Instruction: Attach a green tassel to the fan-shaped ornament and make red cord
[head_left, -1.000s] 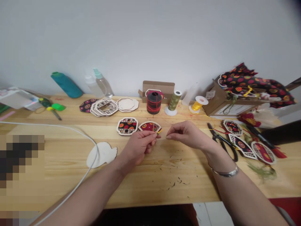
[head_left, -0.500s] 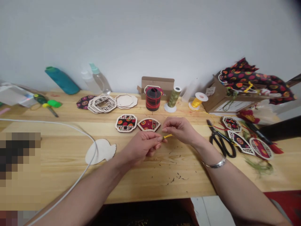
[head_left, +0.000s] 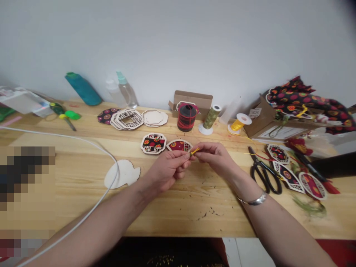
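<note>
A short piece of yellow cord (head_left: 195,150) stands up between my fingertips over the middle of the table. The thumb and fingers of my left hand (head_left: 171,165) pinch its lower end. From the other side my right hand (head_left: 213,155) closes finger and thumb around the cord, nearly touching the left fingertips. Just behind the hands lies a fan-shaped pendant (head_left: 178,145) with red patterned fabric in a pale wooden frame, partly covered by my fingers. Left of it is a rounded-square pendant (head_left: 153,143) with black floral fabric.
Black scissors (head_left: 265,174) and several framed pendants (head_left: 286,176) lie at the right. Spools of red-black thread (head_left: 186,118), green thread (head_left: 212,118) and yellow cord (head_left: 238,124) stand behind. A white cable (head_left: 97,145) crosses a pale wooden cutout (head_left: 122,173) at the left.
My right hand has come closer to the left, and its fingertips now meet at the cord. The yellow cord points more upward than before. The view has shifted slightly.
</note>
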The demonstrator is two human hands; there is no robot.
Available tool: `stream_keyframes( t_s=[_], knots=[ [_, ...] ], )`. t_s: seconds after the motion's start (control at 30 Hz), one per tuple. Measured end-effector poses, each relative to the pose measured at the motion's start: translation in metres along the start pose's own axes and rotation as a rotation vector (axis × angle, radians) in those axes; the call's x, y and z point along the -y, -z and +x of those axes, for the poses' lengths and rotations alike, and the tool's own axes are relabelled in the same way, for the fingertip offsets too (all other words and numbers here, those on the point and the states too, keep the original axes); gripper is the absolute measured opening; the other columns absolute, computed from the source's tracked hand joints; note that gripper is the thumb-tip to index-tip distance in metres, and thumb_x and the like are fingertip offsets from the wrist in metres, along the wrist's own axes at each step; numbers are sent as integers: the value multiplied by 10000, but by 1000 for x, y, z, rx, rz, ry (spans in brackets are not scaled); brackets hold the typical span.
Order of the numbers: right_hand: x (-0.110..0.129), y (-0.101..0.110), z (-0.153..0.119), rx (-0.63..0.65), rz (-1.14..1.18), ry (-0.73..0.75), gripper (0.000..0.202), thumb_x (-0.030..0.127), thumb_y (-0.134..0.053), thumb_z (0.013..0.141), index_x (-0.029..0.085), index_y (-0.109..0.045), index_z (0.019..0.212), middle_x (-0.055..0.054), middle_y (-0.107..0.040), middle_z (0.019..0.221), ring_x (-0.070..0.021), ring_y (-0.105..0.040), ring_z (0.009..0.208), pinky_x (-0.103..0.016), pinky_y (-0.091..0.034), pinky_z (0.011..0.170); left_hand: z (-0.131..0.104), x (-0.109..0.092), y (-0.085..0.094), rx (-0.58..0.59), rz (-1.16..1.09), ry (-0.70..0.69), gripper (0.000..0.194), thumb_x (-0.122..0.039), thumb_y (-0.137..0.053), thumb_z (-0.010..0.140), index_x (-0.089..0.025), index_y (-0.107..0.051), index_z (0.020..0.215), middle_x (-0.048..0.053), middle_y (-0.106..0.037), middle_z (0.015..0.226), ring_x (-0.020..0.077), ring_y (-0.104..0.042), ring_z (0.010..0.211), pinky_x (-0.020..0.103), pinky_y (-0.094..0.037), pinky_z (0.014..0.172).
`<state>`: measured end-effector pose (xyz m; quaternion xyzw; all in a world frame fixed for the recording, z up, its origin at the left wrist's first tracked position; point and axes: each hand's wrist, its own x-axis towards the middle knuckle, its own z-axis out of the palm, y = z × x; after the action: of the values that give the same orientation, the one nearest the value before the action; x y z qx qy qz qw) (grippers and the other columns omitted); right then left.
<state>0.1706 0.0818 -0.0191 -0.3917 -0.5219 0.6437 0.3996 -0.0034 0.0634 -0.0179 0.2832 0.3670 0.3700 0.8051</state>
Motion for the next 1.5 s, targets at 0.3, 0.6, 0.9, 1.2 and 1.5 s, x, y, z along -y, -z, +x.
stream_keyframes(
  t_s=[0.3, 0.6, 0.9, 1.2, 1.5],
  knots=[
    [-2, -3, 1, 9, 50, -17, 182, 202, -767, 634, 189, -709, 807, -5, -703, 786, -109, -625, 715, -269, -491, 733, -1, -1, -6, -61, -16, -29, 177, -232, -736, 660, -104, -618, 631, -37, -469, 499, 12, -299, 415, 137, -186, 380],
    [0, -2, 1, -30, -78, 68, 74, 231, -749, 656, 178, -716, 697, -8, -682, 690, -110, -606, 653, -266, -483, 665, -2, 2, -6, -49, 58, -19, 180, -254, -715, 682, -93, -636, 660, -33, -476, 510, 11, -307, 407, 155, -169, 388],
    [2, -3, 0, -14, -156, 49, 139, 290, -686, 718, 155, -661, 693, 7, -629, 630, -88, -527, 590, -231, -415, 589, -1, 3, -2, 33, -5, 2, 163, -253, -706, 713, -95, -673, 738, -18, -485, 564, 12, -293, 440, 156, -161, 400],
    [1, 1, 0, -12, -188, 71, 183, 330, -672, 730, 151, -646, 702, 10, -601, 629, -77, -451, 552, -224, -349, 545, 0, 2, -1, 46, 44, 14, 168, -263, -688, 735, -96, -666, 737, -20, -485, 563, 12, -302, 440, 160, -164, 402],
    [5, -2, -1, -8, -135, 44, 160, 309, -688, 709, 157, -645, 684, 19, -602, 616, -76, -463, 551, -228, -373, 561, -2, 2, -3, 8, 250, -107, 139, -259, -652, 750, -122, -660, 734, -17, -537, 580, 28, -369, 433, 178, -227, 413]
  ],
)
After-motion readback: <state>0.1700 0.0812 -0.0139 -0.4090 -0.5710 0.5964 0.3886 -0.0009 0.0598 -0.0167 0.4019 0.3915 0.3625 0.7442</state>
